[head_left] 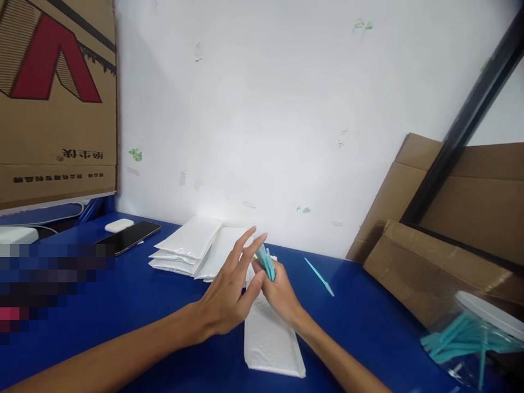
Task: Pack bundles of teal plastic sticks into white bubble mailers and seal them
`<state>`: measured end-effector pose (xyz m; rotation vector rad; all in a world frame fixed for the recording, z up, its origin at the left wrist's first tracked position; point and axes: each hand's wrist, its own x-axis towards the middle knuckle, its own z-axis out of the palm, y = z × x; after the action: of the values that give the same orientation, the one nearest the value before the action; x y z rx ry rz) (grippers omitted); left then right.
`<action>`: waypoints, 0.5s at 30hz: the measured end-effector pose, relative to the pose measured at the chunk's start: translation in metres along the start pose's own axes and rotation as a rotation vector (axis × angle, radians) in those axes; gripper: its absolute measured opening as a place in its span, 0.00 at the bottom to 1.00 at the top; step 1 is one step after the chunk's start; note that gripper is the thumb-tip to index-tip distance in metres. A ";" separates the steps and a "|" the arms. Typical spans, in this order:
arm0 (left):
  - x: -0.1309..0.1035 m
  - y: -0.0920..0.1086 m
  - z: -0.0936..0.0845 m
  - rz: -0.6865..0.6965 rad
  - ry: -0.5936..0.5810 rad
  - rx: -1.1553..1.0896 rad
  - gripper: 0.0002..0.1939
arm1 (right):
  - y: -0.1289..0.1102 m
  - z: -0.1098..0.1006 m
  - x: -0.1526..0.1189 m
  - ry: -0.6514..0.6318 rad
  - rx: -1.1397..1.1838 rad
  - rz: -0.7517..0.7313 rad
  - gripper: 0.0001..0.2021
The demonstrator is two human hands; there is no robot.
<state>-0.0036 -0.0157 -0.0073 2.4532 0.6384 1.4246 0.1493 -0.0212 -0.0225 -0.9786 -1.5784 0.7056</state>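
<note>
My right hand [282,292] is closed around a bundle of small teal plastic sticks [267,265], whose ends poke up out of the fist. Just left of it, my left hand [231,286] is open, its fingers stretched out and spread; its thumb comes close to the bundle, and whether they touch I cannot tell. Under both hands a white padded envelope [272,341] lies flat on the blue table [180,344], its far end partly hidden. A single teal stick with a flat, wider end [320,278] rests on the table to the right.
Behind my left hand is a pile of white padded envelopes [188,240]. A phone [133,236] and a white case [119,225] lie at the back left. At the right stand a clear jar [470,333] of teal sticks and cardboard [429,273], with a white wall behind.
</note>
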 end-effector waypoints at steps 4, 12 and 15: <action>0.000 0.002 -0.004 0.009 -0.034 -0.038 0.33 | -0.007 -0.001 0.000 0.098 0.231 0.169 0.20; -0.001 -0.003 -0.004 0.003 -0.127 -0.006 0.31 | 0.001 0.004 0.000 0.117 0.409 0.179 0.18; -0.001 -0.002 -0.004 -0.007 -0.138 -0.007 0.31 | 0.006 0.005 0.000 0.127 0.424 0.185 0.18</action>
<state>-0.0079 -0.0146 -0.0065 2.5144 0.6101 1.2395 0.1460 -0.0183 -0.0289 -0.8374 -1.1718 1.0363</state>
